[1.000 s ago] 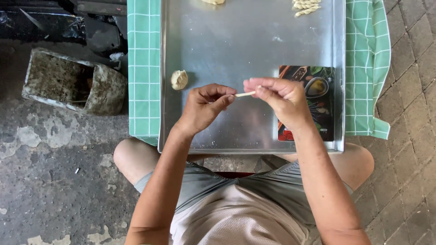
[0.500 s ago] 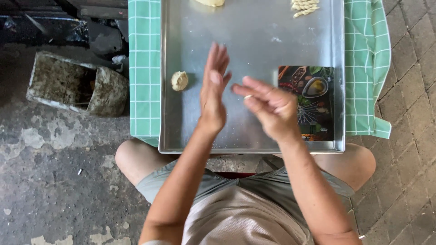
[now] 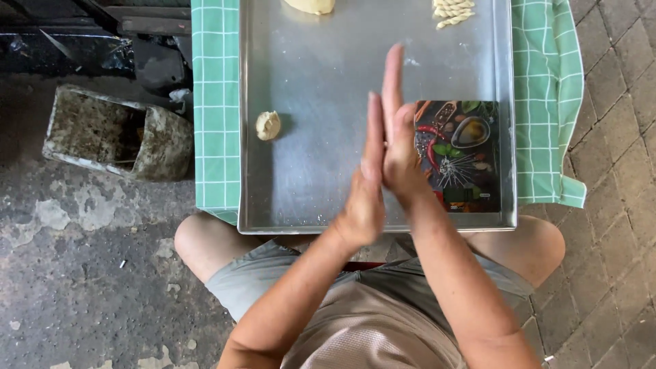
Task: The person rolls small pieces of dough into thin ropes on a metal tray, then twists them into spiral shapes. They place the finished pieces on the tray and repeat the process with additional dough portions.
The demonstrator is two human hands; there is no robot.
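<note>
metal tray (image 3: 321, 171) on checked cloth (image 3: 215, 102); left hand (image 3: 365, 198) and right hand (image 3: 396, 147) now pressed flat together, fingers straight, dough strip hidden between.

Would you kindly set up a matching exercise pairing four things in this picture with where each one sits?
Things:
1. small dough ball
2. twisted dough pieces
3. printed board with spice pictures
4. green checked cloth

Places:
A. far right part of the metal tray
B. under the tray, showing on both sides
C. left part of the tray, alone
D. near right part of the tray, beside the right hand

Pairs: 1-C, 2-A, 3-D, 4-B
</note>
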